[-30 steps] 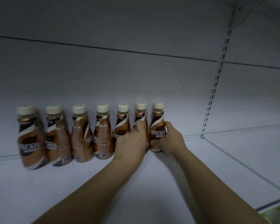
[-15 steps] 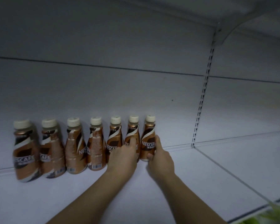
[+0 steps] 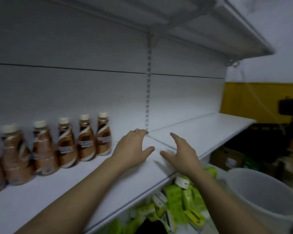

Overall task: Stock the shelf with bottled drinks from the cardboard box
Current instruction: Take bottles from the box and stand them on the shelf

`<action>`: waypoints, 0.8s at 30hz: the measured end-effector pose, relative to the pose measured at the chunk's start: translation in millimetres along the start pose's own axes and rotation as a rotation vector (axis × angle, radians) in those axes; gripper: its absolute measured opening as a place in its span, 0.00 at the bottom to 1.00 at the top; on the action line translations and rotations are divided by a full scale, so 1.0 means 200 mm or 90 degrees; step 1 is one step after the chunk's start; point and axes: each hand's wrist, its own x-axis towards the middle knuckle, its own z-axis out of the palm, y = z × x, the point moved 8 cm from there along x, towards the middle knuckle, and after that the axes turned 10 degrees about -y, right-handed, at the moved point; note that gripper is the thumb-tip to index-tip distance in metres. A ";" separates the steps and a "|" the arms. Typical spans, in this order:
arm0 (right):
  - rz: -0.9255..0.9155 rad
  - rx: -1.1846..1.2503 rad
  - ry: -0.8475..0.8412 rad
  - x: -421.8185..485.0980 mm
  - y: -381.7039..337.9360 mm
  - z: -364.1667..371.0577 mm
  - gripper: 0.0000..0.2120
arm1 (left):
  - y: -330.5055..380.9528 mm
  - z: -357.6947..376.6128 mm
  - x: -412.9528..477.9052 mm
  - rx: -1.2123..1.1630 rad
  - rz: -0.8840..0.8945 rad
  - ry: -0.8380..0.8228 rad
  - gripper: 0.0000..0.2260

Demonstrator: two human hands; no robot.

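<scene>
Several brown coffee bottles with cream caps (image 3: 85, 139) stand in a row along the back of the white shelf (image 3: 91, 186), at the left. My left hand (image 3: 132, 149) hovers above the shelf just right of the last bottle (image 3: 103, 134), fingers spread, holding nothing. My right hand (image 3: 181, 152) is a little further right, also spread and empty, near the shelf's front edge. The cardboard box of drinks is not clearly in view.
A shelf below holds green packets (image 3: 179, 200). A white round tub (image 3: 264, 198) sits at lower right. Beyond it are a brown carton (image 3: 227, 157) and a yellow wall (image 3: 254, 100). An upper shelf (image 3: 210, 26) overhangs.
Both hands let go of the two rightmost bottles and pulled back to the right, now spread and empty. The view swung right, showing the lower shelf and tub.
</scene>
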 end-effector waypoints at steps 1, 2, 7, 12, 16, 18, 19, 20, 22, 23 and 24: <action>0.037 0.001 0.014 -0.08 0.14 -0.06 0.39 | 0.12 0.08 0.04 -0.003 0.038 -0.018 0.28; 0.076 -0.002 0.028 -0.16 0.28 -0.11 0.40 | 0.25 0.17 0.07 -0.003 0.076 -0.036 0.28; 0.298 -0.034 0.058 -0.69 0.90 -0.31 0.40 | 0.97 0.68 0.10 -0.038 0.260 -0.130 0.29; 0.535 -0.021 0.078 -1.34 1.38 -0.42 0.40 | 1.61 1.19 -0.07 -0.119 0.387 -0.312 0.29; 0.695 0.011 0.081 -1.81 1.68 -0.43 0.40 | 1.97 1.53 -0.27 -0.191 0.414 -0.450 0.29; 0.751 0.051 0.080 -1.99 1.82 -0.39 0.38 | 2.11 1.71 -0.35 -0.195 0.430 -0.514 0.28; 0.779 0.068 0.079 -2.08 1.89 -0.36 0.37 | 2.17 1.80 -0.39 -0.189 0.434 -0.540 0.27; 0.807 0.084 0.073 -2.16 1.95 -0.32 0.35 | 2.23 1.89 -0.43 -0.181 0.435 -0.564 0.27; 0.860 0.129 0.042 -2.32 2.09 -0.21 0.30 | 2.32 2.08 -0.49 -0.165 0.425 -0.614 0.27; 0.887 0.163 0.021 -2.39 2.15 -0.14 0.27 | 2.35 2.18 -0.53 -0.155 0.416 -0.645 0.27; 0.911 0.196 0.005 -2.46 2.21 -0.06 0.25 | 2.37 2.28 -0.58 -0.146 0.411 -0.681 0.27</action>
